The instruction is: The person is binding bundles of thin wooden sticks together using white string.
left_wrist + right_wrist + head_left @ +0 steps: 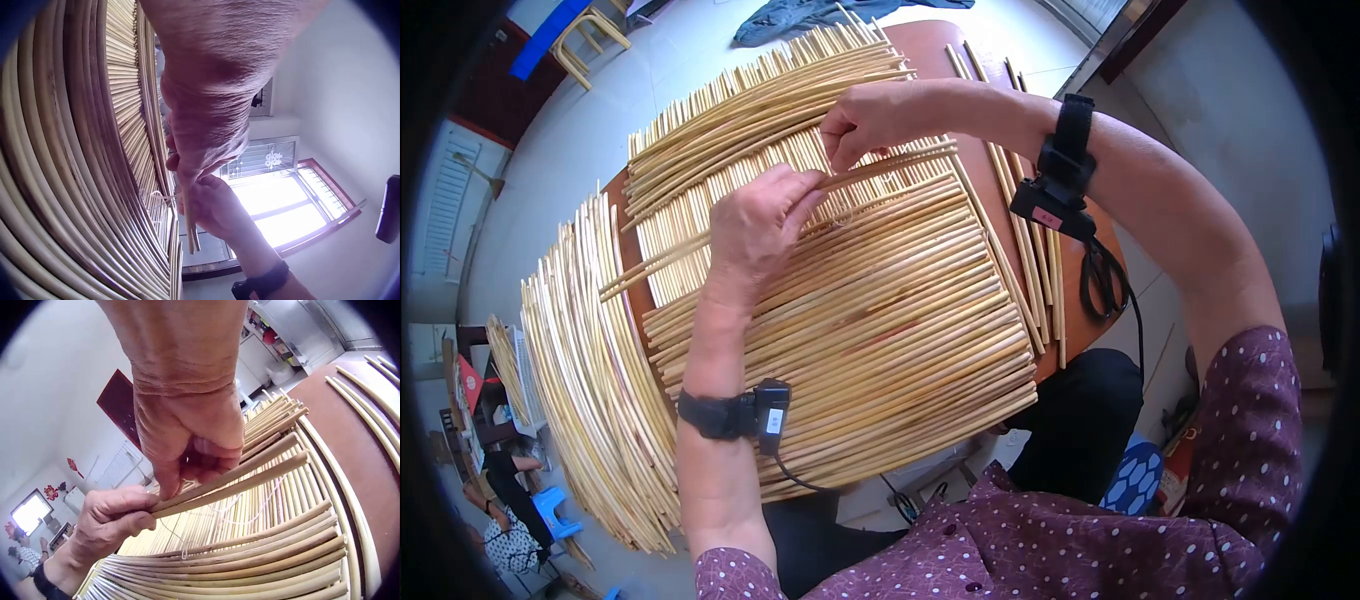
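My left hand [758,222] grips a pair of long thin stalks [256,476] between thumb and fingers, raised over the layered stalks on the table. My right hand [878,120] is just beyond it, close to the same pair, with its fingers curled and fingertips pinched near a pale string [164,197]. The right fingertips are partly hidden behind the hand and the stalks. In the right wrist view, a loose loop of string [184,554] hangs below the left hand. Beneath both hands lies a mat of stalks [870,300] set side by side, over another layer running crosswise.
A loose bundle of stalks [770,105] lies across the far side. More stalks [585,370] hang over the table's left edge. Several separate stalks [1022,230] lie along the right of the brown table [1090,285]. A blue stool [555,515] stands on the floor at left.
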The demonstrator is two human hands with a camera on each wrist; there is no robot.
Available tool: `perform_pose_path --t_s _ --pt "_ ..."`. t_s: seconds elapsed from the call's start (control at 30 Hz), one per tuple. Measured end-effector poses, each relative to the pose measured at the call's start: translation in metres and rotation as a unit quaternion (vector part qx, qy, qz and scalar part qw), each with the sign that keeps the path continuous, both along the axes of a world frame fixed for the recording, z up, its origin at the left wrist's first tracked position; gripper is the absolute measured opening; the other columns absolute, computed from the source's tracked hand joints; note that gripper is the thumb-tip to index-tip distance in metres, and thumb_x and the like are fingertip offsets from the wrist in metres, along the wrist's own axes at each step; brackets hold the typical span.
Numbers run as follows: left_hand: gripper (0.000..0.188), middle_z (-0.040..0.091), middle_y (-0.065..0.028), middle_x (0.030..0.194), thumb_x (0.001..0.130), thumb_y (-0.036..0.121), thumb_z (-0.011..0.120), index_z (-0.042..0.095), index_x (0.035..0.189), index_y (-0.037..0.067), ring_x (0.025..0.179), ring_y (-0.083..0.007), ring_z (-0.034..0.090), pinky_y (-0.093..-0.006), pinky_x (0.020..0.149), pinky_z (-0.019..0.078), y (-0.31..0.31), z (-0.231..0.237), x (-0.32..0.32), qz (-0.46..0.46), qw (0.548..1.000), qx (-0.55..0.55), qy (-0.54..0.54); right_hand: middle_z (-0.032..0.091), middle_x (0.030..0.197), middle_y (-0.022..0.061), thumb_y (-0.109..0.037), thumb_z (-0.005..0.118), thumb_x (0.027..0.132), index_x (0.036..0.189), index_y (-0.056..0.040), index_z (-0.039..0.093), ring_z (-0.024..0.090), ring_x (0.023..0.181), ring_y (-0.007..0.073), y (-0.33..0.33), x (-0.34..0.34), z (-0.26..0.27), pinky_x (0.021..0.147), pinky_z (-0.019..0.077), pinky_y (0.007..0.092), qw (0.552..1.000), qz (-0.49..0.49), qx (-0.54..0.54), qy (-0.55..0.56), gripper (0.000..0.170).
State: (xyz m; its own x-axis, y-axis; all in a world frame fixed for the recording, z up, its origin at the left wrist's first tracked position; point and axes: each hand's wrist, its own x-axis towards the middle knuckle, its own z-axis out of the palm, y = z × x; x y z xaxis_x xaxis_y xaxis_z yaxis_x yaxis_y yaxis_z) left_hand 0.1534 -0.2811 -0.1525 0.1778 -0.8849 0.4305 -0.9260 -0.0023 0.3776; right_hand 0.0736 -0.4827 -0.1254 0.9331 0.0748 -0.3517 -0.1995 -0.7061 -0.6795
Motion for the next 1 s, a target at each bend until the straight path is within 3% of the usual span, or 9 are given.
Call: perform_pose_path --t_s 0.07,0.17,0.27,0.5,0.6,0.67,0.83,0.93,1.0 --pt "0.016 0.064 0.0012 0.072 0.082 0.025 0.066 0.071 0.091 0.013 0.057 -0.0127 0.059 -0.0256 0.052 0.0489 0.000 -0.003 0.003 0.017 1.000 -0.015 -0.008 0.064 0.077 -0.0015 -0.026 0.066 0.085 0.090 -0.0046 0.065 0.053 0.068 0.0081 0.000 -0.003 0.001 0.060 0.0443 0.0252 0.997 0.007 -0.072 -0.035 0.022" --pt "0.016 0.063 0.0018 0.071 0.081 0.026 0.066 0.071 0.091 0.014 0.056 -0.0118 0.058 -0.0250 0.051 0.0491 0.001 -0.003 0.003 0.023 1.000 -0.020 0.001 0.062 0.070 -0.0014 -0.029 0.065 0.086 0.090 -0.0067 0.067 0.052 0.064 0.0081 0.002 -0.005 -0.005 0.059 0.0432 0.0252 0.990 -0.112 0.043 -0.073 0.023" --pt "0.015 0.063 0.0025 0.071 0.081 0.026 0.066 0.071 0.091 0.014 0.056 -0.0105 0.058 -0.0240 0.051 0.0491 0.001 -0.002 0.003 0.013 1.000 -0.014 -0.005 0.060 0.066 -0.0024 -0.030 0.065 0.086 0.090 -0.0079 0.068 0.050 0.062 0.0068 -0.003 0.000 -0.002 0.057 0.0415 0.0247 0.994 -0.071 0.047 0.068 0.022" --pt "0.015 0.065 0.0030 0.073 0.082 0.026 0.066 0.071 0.090 0.015 0.057 -0.0103 0.059 -0.0237 0.051 0.0491 0.001 -0.002 0.001 0.003 1.000 -0.028 -0.013 0.059 0.065 -0.0032 -0.027 0.066 0.084 0.086 -0.0084 0.068 0.049 0.060 0.0059 -0.001 -0.004 -0.002 0.057 0.0399 0.0234 0.997 -0.031 0.068 0.025 0.018" --pt "0.015 0.066 0.0030 0.074 0.083 0.027 0.065 0.071 0.090 0.015 0.057 -0.0114 0.059 -0.0243 0.051 0.0491 0.001 -0.002 0.002 0.015 1.000 -0.011 0.003 0.062 0.070 -0.0007 -0.022 0.063 0.085 0.088 -0.0071 0.068 0.055 0.065 0.0082 -0.001 0.001 -0.003 0.061 0.0443 0.0261 0.997 -0.050 0.000 -0.057 0.016" --pt "0.017 0.066 0.0027 0.075 0.084 0.027 0.064 0.071 0.091 0.014 0.059 -0.0124 0.060 -0.0254 0.054 0.0495 0.002 -0.004 0.003 0.020 0.999 0.023 0.012 0.066 0.076 0.0031 -0.020 0.061 0.086 0.092 -0.0052 0.067 0.060 0.072 0.0124 -0.010 0.011 -0.010 0.067 0.0483 0.0296 0.953 -0.065 -0.204 -0.215 0.018" --pt "0.017 0.066 0.0017 0.076 0.084 0.028 0.064 0.071 0.092 0.015 0.063 -0.0133 0.061 -0.0272 0.057 0.0494 0.004 -0.016 0.002 0.038 0.997 0.046 0.041 0.066 0.076 0.0091 -0.022 0.061 0.085 0.089 -0.0031 0.067 0.063 0.070 0.0178 -0.023 0.001 -0.016 0.065 0.0505 0.0328 0.926 -0.282 -0.111 -0.227 0.020" --pt "0.018 0.065 -0.0017 0.079 0.084 0.025 0.064 0.071 0.093 0.011 0.066 -0.0165 0.062 -0.0292 0.061 0.0490 0.004 -0.017 -0.003 0.050 0.994 0.082 0.057 0.064 0.070 0.0077 -0.022 0.063 0.084 0.085 -0.0025 0.066 0.060 0.061 0.0153 -0.036 0.007 -0.042 0.058 0.0497 0.0323 0.883 -0.140 -0.345 -0.284 0.020" --pt "0.018 0.064 -0.0049 0.082 0.085 0.022 0.064 0.070 0.095 0.008 0.070 -0.0192 0.062 -0.0304 0.064 0.0488 0.004 -0.017 -0.005 0.059 0.989 0.109 0.075 0.062 0.067 0.0066 -0.022 0.063 0.084 0.083 -0.0023 0.065 0.058 0.058 0.0142 -0.028 0.004 -0.038 0.055 0.0488 0.0316 0.900 -0.166 -0.304 -0.264 0.020"
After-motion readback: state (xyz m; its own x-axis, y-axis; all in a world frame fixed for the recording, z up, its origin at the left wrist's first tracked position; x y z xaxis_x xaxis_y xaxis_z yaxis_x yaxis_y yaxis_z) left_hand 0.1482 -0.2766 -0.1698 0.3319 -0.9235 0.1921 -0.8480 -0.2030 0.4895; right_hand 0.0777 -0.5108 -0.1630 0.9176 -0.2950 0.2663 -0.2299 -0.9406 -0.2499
